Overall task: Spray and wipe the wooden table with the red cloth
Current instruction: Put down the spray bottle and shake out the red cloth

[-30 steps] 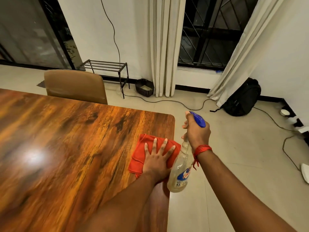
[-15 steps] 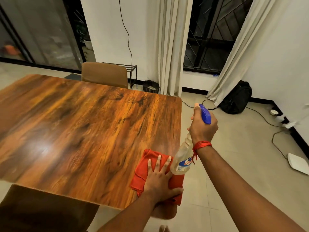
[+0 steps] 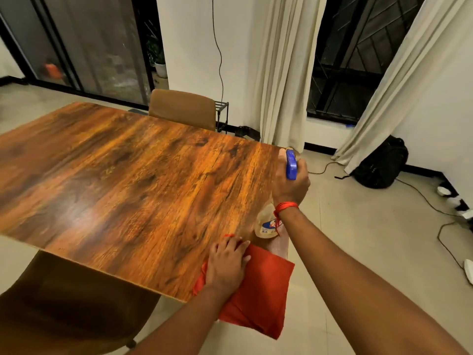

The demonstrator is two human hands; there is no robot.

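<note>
The wooden table [image 3: 133,185] fills the left and middle of the view, glossy with orange-brown grain. The red cloth [image 3: 258,293] lies over the table's near right corner and hangs off the edge. My left hand [image 3: 225,265] presses on the cloth with its fingers curled into the fabric. My right hand [image 3: 290,188] holds a clear spray bottle [image 3: 267,224] with a blue trigger head, raised above the table's right edge, nozzle pointing toward the far side. A red thread circles that wrist.
A brown chair [image 3: 183,108] stands at the table's far side and another brown chair [image 3: 71,303] at the near left. A black backpack [image 3: 381,165] and cables [image 3: 435,206] lie on the tiled floor to the right. Cream curtains [image 3: 284,73] hang behind.
The view has pulled back and up, showing more of the table. My left hand has drawn the cloth to the near corner and over the edge. The bottle has come over the table's right edge.
</note>
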